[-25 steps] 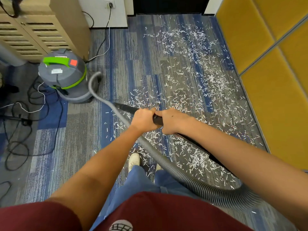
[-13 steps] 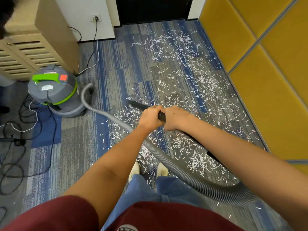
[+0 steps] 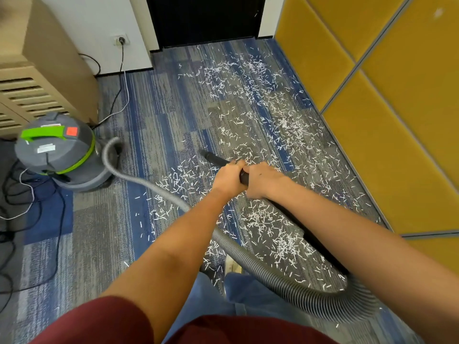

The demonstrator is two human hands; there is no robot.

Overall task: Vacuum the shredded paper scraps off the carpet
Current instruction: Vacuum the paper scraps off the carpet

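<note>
White shredded paper scraps (image 3: 260, 115) lie scattered over the blue and grey carpet (image 3: 154, 115), from the dark doorway down to my feet. My left hand (image 3: 228, 177) and my right hand (image 3: 263, 180) both grip the black vacuum tube (image 3: 214, 157), side by side. The tube's open tip points up and left, low over the scraps. A grey ribbed hose (image 3: 273, 276) loops from the tube's rear end past my legs and back to the grey and green vacuum canister (image 3: 57, 152) at the left.
A beige slatted cabinet (image 3: 42, 78) stands at the left behind the canister. Black and white cables (image 3: 27, 202) tangle on the floor at the left; a cord runs to a wall socket (image 3: 121, 40). Yellow padded wall panels (image 3: 387, 120) close off the right side.
The tube tip has slid further up the carpet toward the doorway, with both hands still on the tube. My view has tilted up, showing more of the door and wall.
</note>
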